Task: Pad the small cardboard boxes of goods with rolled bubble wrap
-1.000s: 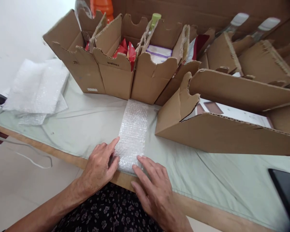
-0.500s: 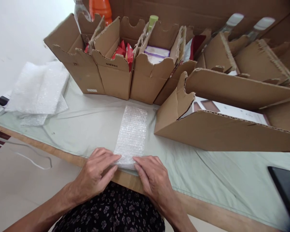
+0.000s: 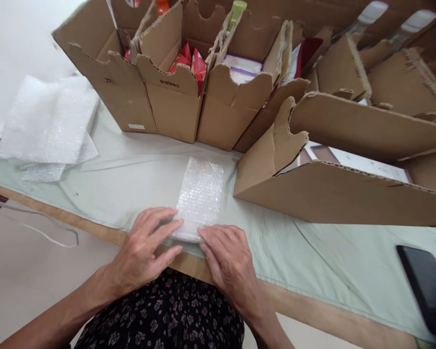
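A narrow strip of bubble wrap (image 3: 200, 191) lies on the green cloth in front of me, its near end folded over into a flat layer. My left hand (image 3: 142, 246) is at the near left corner, fingers apart, with fingertips resting on the wrap and the thumb off to the side. At the near right corner, my right hand (image 3: 229, 254) has its fingers on top and its thumb at the folded edge, pinching the wrap. Whether anything lies inside the fold cannot be seen.
More bubble wrap sheets (image 3: 47, 121) are piled at the left. Cardboard bins (image 3: 174, 109) with packets and bottles line the back. A long cardboard box (image 3: 341, 198) holding a white printed carton stands right. A black phone (image 3: 425, 281) lies near the right edge, and a white cable (image 3: 51, 237) hangs left.
The bubble wrap strip has become shorter at its near end. My left fingers have spread and the thumb has come away from the edge. The camera view has shifted slightly.
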Tool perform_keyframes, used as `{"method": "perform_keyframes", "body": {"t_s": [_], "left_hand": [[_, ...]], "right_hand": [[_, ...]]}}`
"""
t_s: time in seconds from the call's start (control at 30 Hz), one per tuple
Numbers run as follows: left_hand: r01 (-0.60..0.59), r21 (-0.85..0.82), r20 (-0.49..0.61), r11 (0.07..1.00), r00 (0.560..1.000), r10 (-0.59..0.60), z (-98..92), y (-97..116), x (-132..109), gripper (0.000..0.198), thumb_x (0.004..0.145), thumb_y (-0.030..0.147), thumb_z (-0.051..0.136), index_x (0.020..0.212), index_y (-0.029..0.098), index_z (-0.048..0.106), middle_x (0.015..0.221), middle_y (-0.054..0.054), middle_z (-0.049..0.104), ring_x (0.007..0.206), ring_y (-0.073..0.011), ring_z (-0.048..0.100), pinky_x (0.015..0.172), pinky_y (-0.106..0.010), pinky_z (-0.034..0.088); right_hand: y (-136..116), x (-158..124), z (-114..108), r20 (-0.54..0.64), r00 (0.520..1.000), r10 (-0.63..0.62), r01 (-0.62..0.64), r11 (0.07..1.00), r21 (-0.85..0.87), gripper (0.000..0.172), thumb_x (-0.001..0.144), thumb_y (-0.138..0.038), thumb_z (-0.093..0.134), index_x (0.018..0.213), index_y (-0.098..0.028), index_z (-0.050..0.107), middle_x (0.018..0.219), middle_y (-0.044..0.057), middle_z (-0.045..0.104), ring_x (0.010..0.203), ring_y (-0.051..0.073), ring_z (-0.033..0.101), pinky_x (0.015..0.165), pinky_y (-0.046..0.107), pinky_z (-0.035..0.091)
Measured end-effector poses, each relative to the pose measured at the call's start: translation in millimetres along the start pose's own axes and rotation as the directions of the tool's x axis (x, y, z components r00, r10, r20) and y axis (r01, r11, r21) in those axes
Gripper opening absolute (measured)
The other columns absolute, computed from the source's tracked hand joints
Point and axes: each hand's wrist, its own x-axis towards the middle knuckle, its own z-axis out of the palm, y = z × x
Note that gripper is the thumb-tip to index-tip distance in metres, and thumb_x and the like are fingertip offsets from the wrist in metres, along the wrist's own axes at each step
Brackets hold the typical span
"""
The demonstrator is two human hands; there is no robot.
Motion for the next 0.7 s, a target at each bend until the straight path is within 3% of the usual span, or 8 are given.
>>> {"method": "perform_keyframes", "body": {"t_s": [0.1, 0.23, 0.37, 0.5, 0.63, 0.7], "left_hand": [[-0.006, -0.084, 0.054, 0.996, 0.998, 0.01, -0.6, 0, 2, 0.034, 0.099, 0.009, 0.057, 0.131, 0.021, 0.059, 0.106, -0.008, 0.071, 0.103, -0.0238, 0.064, 0.093, -0.043, 0.052], [0.066, -0.032, 0.034, 0.997, 0.997, -0.065, 9.2, -7, 13, 0.028, 0.1, 0.013, 0.056, 0.127, 0.017, 0.061, 0.091, -0.005, 0.071, 0.085, -0.0215, 0.062, 0.08, -0.04, 0.052], [0.098, 0.1, -0.018, 0.99, 0.995, -0.097, 13.3, -13, 18, 0.026, 0.1, 0.019, 0.056, 0.125, 0.016, 0.063, 0.105, -0.011, 0.069, 0.097, -0.0264, 0.062, 0.085, -0.044, 0.053], [0.018, 0.027, 0.016, 0.999, 1.0, -0.018, 4.7, -6, 10, 0.034, 0.097, 0.02, 0.064, 0.131, 0.018, 0.06, 0.124, -0.015, 0.065, 0.118, -0.0303, 0.058, 0.101, -0.049, 0.05], [0.013, -0.097, 0.086, 0.995, 0.996, -0.005, -1.8, 0, 2, 0.038, 0.096, 0.012, 0.063, 0.132, 0.019, 0.059, 0.115, -0.011, 0.07, 0.114, -0.0272, 0.059, 0.099, -0.046, 0.05], [0.058, -0.133, 0.072, 0.989, 0.996, -0.048, -0.9, -2, 3, 0.033, 0.097, 0.013, 0.062, 0.129, 0.018, 0.061, 0.108, -0.009, 0.072, 0.107, -0.0253, 0.061, 0.093, -0.043, 0.052]], "right_hand": [[-1, -3, -5, -0.004, 0.998, 0.06, -0.06, 0.996, 0.061, 0.023, 0.102, -0.012, 0.054, 0.122, -0.02, 0.063, 0.104, 0.005, 0.077, 0.094, 0.02, 0.068, 0.088, 0.04, 0.05], [0, -10, -9, -0.118, 0.991, 0.06, -0.074, 0.99, -0.122, 0.026, 0.101, -0.019, 0.059, 0.127, -0.018, 0.061, 0.123, 0.014, 0.071, 0.112, 0.027, 0.064, 0.093, 0.044, 0.049], [5, -6, -6, 0.01, 1.0, -0.012, 0.014, 0.978, -0.21, 0.025, 0.101, -0.017, 0.056, 0.125, -0.019, 0.063, 0.127, 0.014, 0.07, 0.119, 0.029, 0.062, 0.094, 0.046, 0.048], [8, 4, -7, 0.001, 0.999, -0.032, 0.032, 0.992, -0.126, 0.023, 0.1, -0.009, 0.053, 0.118, -0.017, 0.066, 0.112, 0.01, 0.076, 0.105, 0.025, 0.067, 0.089, 0.042, 0.048], [7, 3, -12, 0.1, 0.995, 0.025, -0.034, 0.995, 0.09, 0.024, 0.105, -0.017, 0.052, 0.126, -0.021, 0.063, 0.103, 0.005, 0.078, 0.092, 0.02, 0.068, 0.087, 0.039, 0.05], [6, 0, -13, 0.049, 0.997, 0.062, -0.064, 0.997, 0.051, 0.024, 0.106, -0.023, 0.052, 0.128, -0.02, 0.062, 0.11, 0.008, 0.076, 0.096, 0.022, 0.068, 0.087, 0.039, 0.051]]}}
